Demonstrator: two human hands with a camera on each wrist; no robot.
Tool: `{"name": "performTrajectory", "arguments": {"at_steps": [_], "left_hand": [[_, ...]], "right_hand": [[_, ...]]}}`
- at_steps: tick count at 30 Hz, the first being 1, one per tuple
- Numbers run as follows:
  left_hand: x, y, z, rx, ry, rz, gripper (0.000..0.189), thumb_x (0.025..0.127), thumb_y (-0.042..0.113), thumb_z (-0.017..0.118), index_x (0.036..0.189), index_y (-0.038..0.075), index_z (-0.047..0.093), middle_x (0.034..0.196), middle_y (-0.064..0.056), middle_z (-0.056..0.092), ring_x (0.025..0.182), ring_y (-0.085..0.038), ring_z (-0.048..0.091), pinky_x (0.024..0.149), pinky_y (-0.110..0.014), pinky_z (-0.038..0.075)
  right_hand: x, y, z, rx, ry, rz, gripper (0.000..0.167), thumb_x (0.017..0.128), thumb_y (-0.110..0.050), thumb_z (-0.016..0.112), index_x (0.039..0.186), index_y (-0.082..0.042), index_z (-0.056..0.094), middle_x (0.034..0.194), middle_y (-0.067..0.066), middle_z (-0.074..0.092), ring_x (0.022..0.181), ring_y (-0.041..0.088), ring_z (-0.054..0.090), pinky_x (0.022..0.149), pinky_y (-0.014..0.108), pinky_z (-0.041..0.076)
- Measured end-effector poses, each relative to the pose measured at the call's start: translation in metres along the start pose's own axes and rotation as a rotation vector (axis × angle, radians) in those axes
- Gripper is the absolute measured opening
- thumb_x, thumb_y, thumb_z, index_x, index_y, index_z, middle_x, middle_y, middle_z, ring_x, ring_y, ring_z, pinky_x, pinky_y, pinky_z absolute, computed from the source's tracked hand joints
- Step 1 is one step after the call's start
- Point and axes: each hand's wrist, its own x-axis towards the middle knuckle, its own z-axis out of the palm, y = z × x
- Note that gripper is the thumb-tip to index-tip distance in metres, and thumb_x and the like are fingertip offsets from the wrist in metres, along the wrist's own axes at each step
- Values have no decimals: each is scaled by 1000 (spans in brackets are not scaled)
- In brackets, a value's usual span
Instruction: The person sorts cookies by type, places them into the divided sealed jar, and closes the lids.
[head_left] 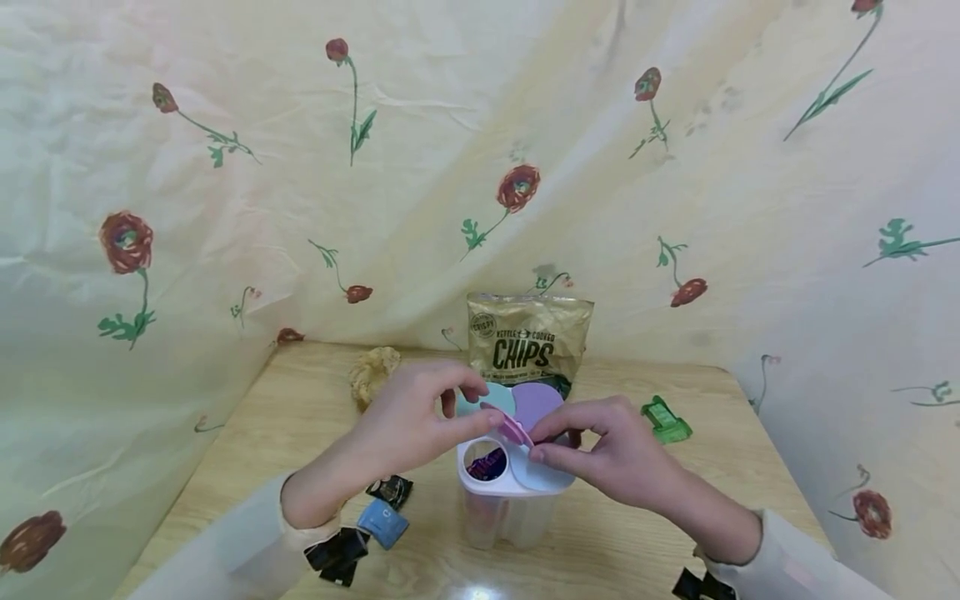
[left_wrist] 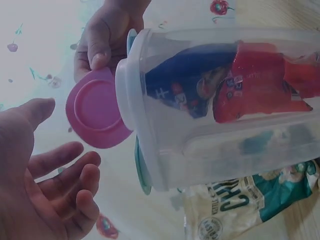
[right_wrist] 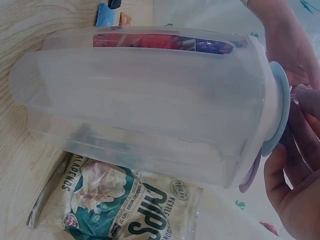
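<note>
A clear plastic container with a white rim stands on the table. Its top has a teal lid, a purple lid and a pale blue lid. The near-left opening is uncovered, showing a dark purple wrapper inside. My right hand pinches the edge of a pink lid, tilted above the container top. Close to the lid's other side is my left hand, its thumb and fingers spread apart around it. Through the wall, red packets and a blue packet show.
Behind the container stands a gold chips bag. A tan ruffled ring lies at the back left, a green wrapper to the right. Left of the container lie a blue packet and a black packet. Floral cloth hangs behind.
</note>
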Motion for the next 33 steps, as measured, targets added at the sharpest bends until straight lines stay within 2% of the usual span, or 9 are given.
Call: {"name": "performTrajectory", "arguments": {"at_steps": [9,15,19,22,28,33], "left_hand": [[2,4,6,33,47,-27,15,91,50,75,91,35,73,83,23,64,65,-4,54,57,-27,47],[1,5,6,22,48,-58,14,89,49,77,89,36,73,82,24,64,66,-5,56,58,-27,47],[-2,4,4,-38,21,-72,13,89,44,79,94,32,76,88,23,67,69,-5,59,59,-27,50],[-4,2,3,-74,12,-60,14,90,41,79,97,30,77,89,21,67,70,-5,60,58,-27,51],[-13,-7,4,-112,8,7,16,91,39,78,100,27,79,93,18,68,70,-4,61,59,-26,52],[-21,-13,5,-143,-3,10,18,92,38,78,105,25,79,99,16,69,75,-4,61,64,-26,54]], "right_hand": [[0,-1,1,-35,6,15,18,85,-11,85,96,-23,81,89,-16,76,69,4,61,60,22,51],[0,1,-1,-16,-12,13,20,85,-11,84,100,-23,80,93,-13,77,74,4,66,61,24,53],[-3,3,-5,9,-33,33,22,86,-11,84,105,-20,79,99,-9,77,82,7,69,65,25,53],[-6,4,-8,0,-48,57,26,86,-13,84,110,-19,77,107,-6,76,91,9,70,72,27,55],[-11,10,-14,-97,-52,100,50,81,-23,88,127,-21,69,131,-5,67,116,13,64,87,31,53],[-15,19,-19,-148,-56,147,71,77,-29,91,140,-20,59,141,-2,60,125,16,59,95,35,50]]}}
